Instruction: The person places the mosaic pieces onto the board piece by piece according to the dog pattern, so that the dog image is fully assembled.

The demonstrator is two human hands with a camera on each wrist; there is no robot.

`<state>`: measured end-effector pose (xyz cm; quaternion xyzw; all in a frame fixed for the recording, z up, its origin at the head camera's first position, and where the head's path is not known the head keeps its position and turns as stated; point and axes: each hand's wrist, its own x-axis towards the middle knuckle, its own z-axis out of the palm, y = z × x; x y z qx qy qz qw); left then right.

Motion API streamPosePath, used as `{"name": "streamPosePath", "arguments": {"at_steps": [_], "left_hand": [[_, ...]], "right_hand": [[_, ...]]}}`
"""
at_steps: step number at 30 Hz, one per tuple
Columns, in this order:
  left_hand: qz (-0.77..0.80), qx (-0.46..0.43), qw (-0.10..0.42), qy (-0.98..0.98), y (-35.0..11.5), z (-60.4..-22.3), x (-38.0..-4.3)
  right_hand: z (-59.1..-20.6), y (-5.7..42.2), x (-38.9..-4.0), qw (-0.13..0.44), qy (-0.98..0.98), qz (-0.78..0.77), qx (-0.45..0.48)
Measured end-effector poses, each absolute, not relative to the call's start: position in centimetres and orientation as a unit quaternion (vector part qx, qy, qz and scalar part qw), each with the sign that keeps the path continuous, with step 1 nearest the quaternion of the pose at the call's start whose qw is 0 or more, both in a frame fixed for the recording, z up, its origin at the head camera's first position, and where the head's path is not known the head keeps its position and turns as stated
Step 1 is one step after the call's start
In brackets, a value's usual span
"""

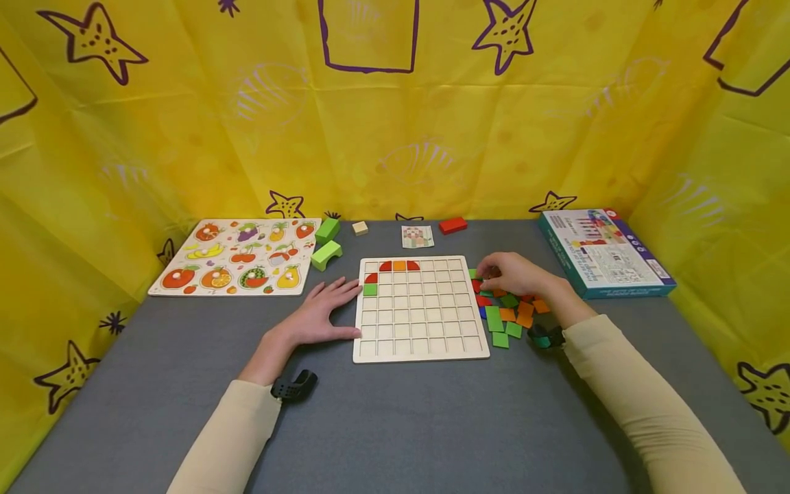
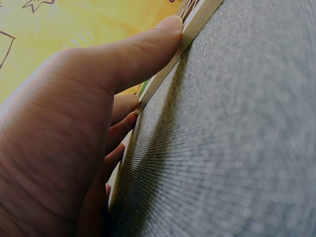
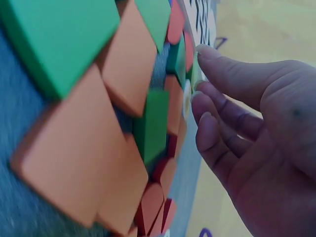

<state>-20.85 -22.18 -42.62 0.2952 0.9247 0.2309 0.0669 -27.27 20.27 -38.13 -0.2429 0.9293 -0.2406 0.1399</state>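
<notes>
The left hand [image 1: 321,312] lies flat on the desk [image 1: 401,418], its grip released, thumb and fingertips pressed to the left edge of the grid board [image 1: 422,309]. The right hand [image 1: 515,274] hovers over the tile pile [image 1: 509,309] just off the board's right edge, fingers loosely curled; whether its grip pinches a tile cannot be told. Bare desk lies nearer the person.

Open table in front, crowded back and right.

Bare grey table [image 1: 395,425] lies between the two sleeves, below the grid board [image 1: 421,309]. The left hand [image 1: 321,312] lies flat against the board's left edge; the right hand [image 1: 515,274] hovers over the pile of tiles [image 1: 509,312] just beside its right edge. Fruit puzzle [image 1: 241,257] and green blocks [image 1: 326,241] fill the back left; pattern card [image 1: 417,236] and red block [image 1: 453,225] sit behind the board; a box [image 1: 601,252] bounds the right. Yellow curtain [image 1: 395,123] walls three sides.
</notes>
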Motion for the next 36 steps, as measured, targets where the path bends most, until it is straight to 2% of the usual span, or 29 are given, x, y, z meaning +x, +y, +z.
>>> {"name": "streamPosePath", "arguments": {"at_steps": [12, 28, 36], "left_hand": [[0.233, 0.293, 0.070, 0.925, -22.2, -42.5, -20.8], [0.234, 0.300, 0.065, 0.923, -22.4, -42.6, -21.0], [0.237, 0.297, 0.069, 0.922, -22.4, -42.7, -20.9]], "right_hand": [[-38.4, 19.1, -27.3, 0.115, 0.933, -0.195, -0.281], [-37.2, 18.5, -27.1, 0.133, 0.909, -0.307, -0.250], [-37.4, 16.9, -27.0, 0.184, 0.879, -0.350, -0.266]]}}
